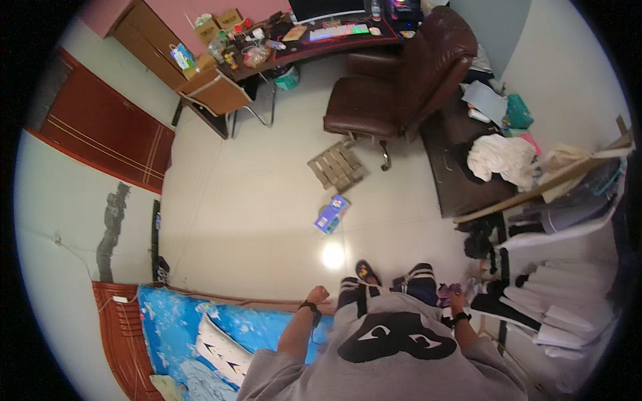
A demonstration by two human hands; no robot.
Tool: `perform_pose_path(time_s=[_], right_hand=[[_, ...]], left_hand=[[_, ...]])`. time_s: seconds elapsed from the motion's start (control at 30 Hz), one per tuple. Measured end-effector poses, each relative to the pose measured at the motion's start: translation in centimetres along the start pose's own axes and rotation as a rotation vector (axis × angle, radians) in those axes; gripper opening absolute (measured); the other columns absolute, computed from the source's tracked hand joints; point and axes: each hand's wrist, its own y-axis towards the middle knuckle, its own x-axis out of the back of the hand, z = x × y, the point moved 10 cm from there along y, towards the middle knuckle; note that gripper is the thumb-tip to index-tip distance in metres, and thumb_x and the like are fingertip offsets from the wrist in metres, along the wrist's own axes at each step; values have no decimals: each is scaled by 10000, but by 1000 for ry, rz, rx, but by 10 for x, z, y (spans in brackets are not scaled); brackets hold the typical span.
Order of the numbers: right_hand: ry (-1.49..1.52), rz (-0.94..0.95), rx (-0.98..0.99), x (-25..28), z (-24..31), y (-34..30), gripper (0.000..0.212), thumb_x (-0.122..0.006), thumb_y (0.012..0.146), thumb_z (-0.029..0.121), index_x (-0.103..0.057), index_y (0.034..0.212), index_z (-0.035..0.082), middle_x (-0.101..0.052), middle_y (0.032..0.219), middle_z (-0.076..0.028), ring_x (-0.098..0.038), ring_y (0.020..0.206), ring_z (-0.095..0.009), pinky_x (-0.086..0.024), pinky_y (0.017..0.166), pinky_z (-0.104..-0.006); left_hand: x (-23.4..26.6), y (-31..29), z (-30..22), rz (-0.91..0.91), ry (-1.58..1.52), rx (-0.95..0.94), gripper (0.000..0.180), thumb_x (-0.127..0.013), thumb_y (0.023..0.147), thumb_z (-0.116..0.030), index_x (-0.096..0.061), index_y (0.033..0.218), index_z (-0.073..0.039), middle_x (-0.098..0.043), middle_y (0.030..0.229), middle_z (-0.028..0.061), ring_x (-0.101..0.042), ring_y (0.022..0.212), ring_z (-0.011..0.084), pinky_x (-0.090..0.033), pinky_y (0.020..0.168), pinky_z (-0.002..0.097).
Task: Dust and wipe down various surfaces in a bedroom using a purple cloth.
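Note:
My left hand [318, 295] hangs beside my left leg, near the edge of the bed [170, 314]. Its fingers are curled in, and nothing shows in them. By my right leg, my right hand [457, 298] is closed on a small crumpled purple cloth-like thing [445, 294], whose exact kind is too small to make out. Both wrists wear dark bands. On the floor ahead lie a blue-purple box [332, 214] and, beyond it, a small slatted wooden stool [336, 167].
A brown leather office chair [374, 100] stands before a cluttered desk [257, 63] with a lit keyboard [339, 31]. A folding chair [214, 93] is at the left. White clothes [568, 297] hang close on my right, below a dark bench [461, 174] bearing cloth.

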Motion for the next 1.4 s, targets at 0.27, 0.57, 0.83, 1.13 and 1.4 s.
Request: perform_pose_path(time_s=[0.27,0.57,0.83,1.13,1.4], right_hand=[[-59,-115,139,-56,126,106,364,-548,857,133,-512,1188,-13,-603,1080,-120,-597,863,-193,-481,742,-318],[210,-175,388,-70,320,305,456,-547,906,133,-442,1306,-58,-544,1258,-140,-528,1111,-205,-405,943,-315],[339,-187,930,-92,677,370,434,-530,921,96,-430,1331,-4,-533,1220,-82,-518,1027,-152,-417,871,-262],[209,-353,1020,-148,816,381,365,-524,914,57,-492,1275,8,-562,1188,-88,-528,1049,-158,-404,903,-283],[223,-219,495,-165,609,439,278,-533,885,64,-540,1152,-15,-600,1141,-74,-558,987,-141,-446,826,-255]], left_hand=[[180,80,-149,-153,37,22,289,-552,779,-295,-636,951,-79,-652,1006,177,-607,993,371,-480,849,446],[157,177,-243,39,221,36,377,-577,768,-381,-644,942,-53,-646,1009,185,-603,962,365,-473,847,475],[233,268,-397,-97,-125,-205,356,-463,845,-303,-614,900,15,-623,912,274,-594,909,425,-446,770,479],[282,384,-537,-120,30,-635,292,-483,848,-256,-601,821,9,-610,814,259,-587,812,439,-461,686,486],[359,437,-610,-25,-16,-438,241,-523,847,-204,-634,960,-23,-650,928,216,-632,913,376,-493,768,416]])
